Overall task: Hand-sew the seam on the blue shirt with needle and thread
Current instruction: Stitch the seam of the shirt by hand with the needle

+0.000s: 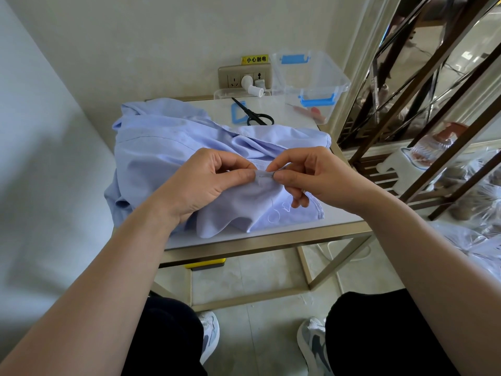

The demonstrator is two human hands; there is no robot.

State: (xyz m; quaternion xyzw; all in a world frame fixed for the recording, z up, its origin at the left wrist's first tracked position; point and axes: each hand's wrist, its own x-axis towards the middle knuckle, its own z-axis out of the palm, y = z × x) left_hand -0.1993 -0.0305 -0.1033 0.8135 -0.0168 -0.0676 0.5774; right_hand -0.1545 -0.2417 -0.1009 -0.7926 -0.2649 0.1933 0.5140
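Note:
A light blue shirt (162, 147) lies bunched on a small white table (341, 215). My left hand (206, 180) pinches a raised fold of the shirt between thumb and fingers. My right hand (306, 175) pinches a thin silver needle (266, 175) that lies horizontally, its tip pointing left into the fold right beside my left thumb. A loose loop of pale thread (273, 215) lies on the fabric below my right hand. The part of the fold under my fingers is hidden.
Black scissors (253, 114) and a blue frame-like piece (238, 114) lie at the table's back. A clear plastic box (309, 77) with blue latches stands at the back right, a red tool (311, 111) beside it. A wall socket (244, 77) is behind. Metal shelving (433, 104) stands right.

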